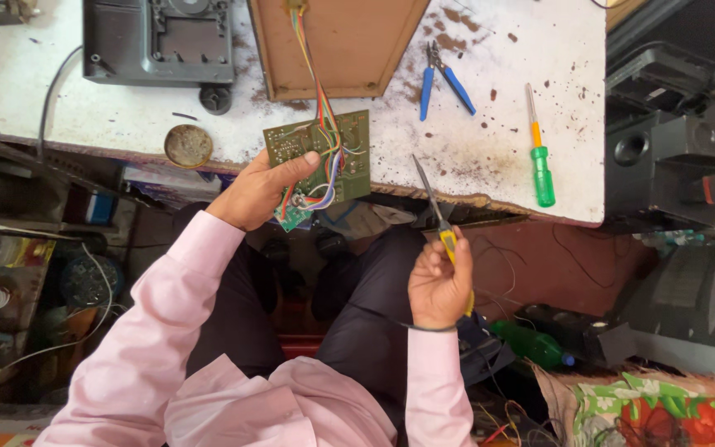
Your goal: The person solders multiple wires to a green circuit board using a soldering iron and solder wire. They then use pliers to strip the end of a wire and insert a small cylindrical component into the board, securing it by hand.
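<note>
My left hand (260,187) grips a green circuit board (351,157) by its lower left corner, thumb on its face, just over the table's near edge. A bundle of coloured wires (321,99) runs from the board up to a brown wooden panel (349,41). My right hand (439,284) is closed on a yellow-handled tool (448,242) with a thin metal tip (425,186) that points up toward the board's right edge without touching it.
On the stained white table (498,141) lie blue-handled pliers (443,79), a green and orange screwdriver (539,157), a round tin (188,146) and a grey plastic casing (159,41). Black speaker boxes (672,157) stand at right. A green bottle (531,343) lies on the floor.
</note>
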Available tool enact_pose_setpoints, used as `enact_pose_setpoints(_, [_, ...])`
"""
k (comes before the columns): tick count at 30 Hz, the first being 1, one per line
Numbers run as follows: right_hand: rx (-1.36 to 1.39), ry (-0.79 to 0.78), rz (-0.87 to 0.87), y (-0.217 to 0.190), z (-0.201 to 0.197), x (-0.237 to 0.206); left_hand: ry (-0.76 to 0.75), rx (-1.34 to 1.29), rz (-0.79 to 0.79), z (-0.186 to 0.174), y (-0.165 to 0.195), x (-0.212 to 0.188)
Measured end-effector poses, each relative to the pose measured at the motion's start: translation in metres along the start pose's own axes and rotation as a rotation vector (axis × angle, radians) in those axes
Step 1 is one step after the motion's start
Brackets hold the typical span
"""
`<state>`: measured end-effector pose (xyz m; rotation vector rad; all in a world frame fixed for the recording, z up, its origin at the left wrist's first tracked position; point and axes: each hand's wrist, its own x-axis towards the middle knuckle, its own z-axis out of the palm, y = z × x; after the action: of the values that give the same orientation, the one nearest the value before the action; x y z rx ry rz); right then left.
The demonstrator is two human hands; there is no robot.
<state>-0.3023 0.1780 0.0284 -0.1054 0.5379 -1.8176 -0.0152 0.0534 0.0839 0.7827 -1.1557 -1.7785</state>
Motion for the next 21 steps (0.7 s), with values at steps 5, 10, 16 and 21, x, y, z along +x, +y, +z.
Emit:
enact_pose_setpoints(5, [-0.413,-0.096,-0.181,0.002,0.005,-0.026,0.002,-0.003,-0.015,0.000,0.001,0.004])
enact_pose_setpoints(10, [-0.689,-0.242,-0.313,0.011,0.020,-0.039,0.005,0.033,-0.024,0.000,0.003,0.005])
enact_pose_setpoints(16, [-0.966,-0.299,-0.413,0.016,0.046,-0.054,0.020,0.056,-0.022,-0.001,0.005,0.005])
enact_pose_setpoints(21, [-1.176,-0.366,-0.535,0.015,0.063,-0.059,0.015,0.052,-0.013,-0.001,0.005,0.005])
